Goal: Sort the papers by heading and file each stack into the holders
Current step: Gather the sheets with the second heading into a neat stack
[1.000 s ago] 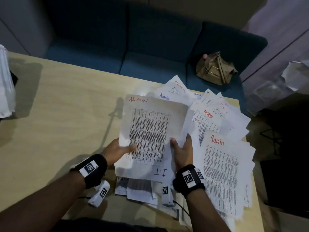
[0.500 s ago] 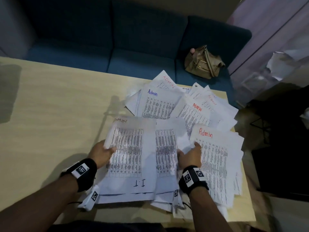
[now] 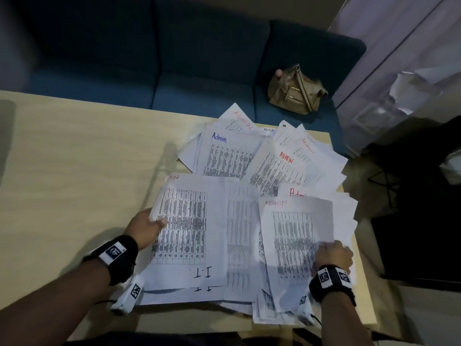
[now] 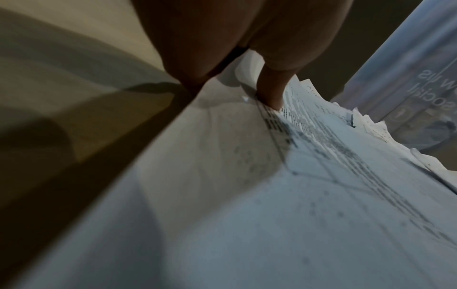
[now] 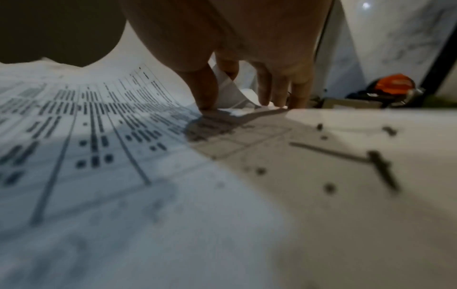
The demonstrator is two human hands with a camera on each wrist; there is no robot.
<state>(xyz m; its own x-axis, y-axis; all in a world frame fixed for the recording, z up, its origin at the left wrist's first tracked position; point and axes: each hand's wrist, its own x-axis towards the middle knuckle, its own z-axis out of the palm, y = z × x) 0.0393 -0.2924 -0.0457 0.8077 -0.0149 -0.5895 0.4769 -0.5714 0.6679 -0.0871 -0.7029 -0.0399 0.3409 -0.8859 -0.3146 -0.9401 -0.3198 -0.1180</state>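
A stack of printed sheets (image 3: 189, 221) lies on the wooden table (image 3: 74, 158) in front of me; "I.T" is handwritten upside down at its near end. My left hand (image 3: 146, 227) grips the stack's left edge, thumb (image 4: 270, 91) on top and the fingers hidden beneath. My right hand (image 3: 333, 253) pinches the lower right corner of a loose sheet headed ADMIN (image 3: 294, 233), with the thumb (image 5: 205, 93) pressing on its printed face. Beyond it, a spread pile of Admin sheets (image 3: 274, 166) covers the table's far right corner. No holders are in view.
A tan handbag (image 3: 295, 92) lies on the blue sofa (image 3: 174, 58) behind the table. The table's right edge runs just past my right hand, with dark floor beyond. Crumpled white paper (image 3: 411, 91) sits at the far right.
My right hand has moved to the right, carrying an ADMIN sheet off the stack and over the Admin pile. My left hand keeps its grip on the stack's left edge.
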